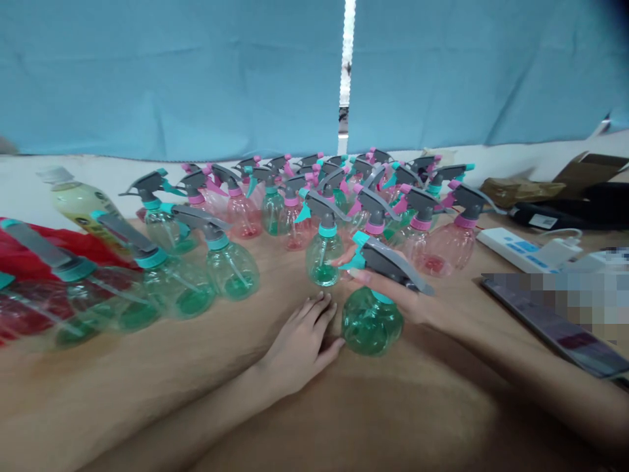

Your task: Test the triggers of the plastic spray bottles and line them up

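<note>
Right hand [393, 295] wraps the green spray bottle [371, 321] at its neck, left hand [302, 344] open, fingertips steadying its base; best keep it upright on the bench [393, 406].

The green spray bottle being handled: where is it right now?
In the head view it stands near the table's centre: the green spray bottle sits between the left hand touching its base and the right hand gripping its neck, before the bottle cluster.

Nearest spray bottle [371, 321]: translucent green body, teal collar, grey trigger head. Rear bottles [445, 246]: pink-tinted bodies, pink collars, grey heads. Left-hand bottles [230, 267]: green, teal collars. Bench [147, 393]: plain tan. Backdrop curtain [171, 72]: flat blue. Power strip [515, 249]: white, blue markings. Bag [29, 255]: red.
</note>
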A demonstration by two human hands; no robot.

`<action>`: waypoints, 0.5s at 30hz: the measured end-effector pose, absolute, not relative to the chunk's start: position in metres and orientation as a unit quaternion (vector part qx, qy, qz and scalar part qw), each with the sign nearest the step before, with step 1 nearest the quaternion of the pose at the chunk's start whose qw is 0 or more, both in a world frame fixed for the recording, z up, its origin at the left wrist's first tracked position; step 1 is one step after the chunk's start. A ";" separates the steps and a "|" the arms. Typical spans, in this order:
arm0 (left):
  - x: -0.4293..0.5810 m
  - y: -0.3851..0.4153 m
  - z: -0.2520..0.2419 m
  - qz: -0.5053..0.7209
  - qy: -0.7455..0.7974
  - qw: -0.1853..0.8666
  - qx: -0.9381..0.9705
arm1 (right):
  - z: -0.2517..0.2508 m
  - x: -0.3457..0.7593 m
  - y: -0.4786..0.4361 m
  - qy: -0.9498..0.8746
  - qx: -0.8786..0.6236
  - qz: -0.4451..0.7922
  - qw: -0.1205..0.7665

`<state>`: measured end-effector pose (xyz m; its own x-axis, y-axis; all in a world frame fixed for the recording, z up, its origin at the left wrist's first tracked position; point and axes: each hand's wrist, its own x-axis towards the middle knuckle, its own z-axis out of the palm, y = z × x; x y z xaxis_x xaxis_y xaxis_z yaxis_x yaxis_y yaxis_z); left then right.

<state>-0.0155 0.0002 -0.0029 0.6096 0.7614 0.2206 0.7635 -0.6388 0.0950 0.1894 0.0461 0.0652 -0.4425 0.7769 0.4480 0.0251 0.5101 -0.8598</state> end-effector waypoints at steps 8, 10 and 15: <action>-0.015 -0.003 0.000 -0.128 -0.439 -0.013 -0.890 | 0.058 0.189 0.045 -0.725 -0.318 0.377 0.480; -0.015 -0.004 0.001 -0.126 -0.445 -0.010 -0.887 | 0.057 0.188 0.043 -0.721 -0.343 0.357 0.486; -0.017 -0.010 -0.001 -0.131 -0.459 -0.004 -0.879 | 0.056 0.189 0.034 -0.720 -0.417 0.264 0.487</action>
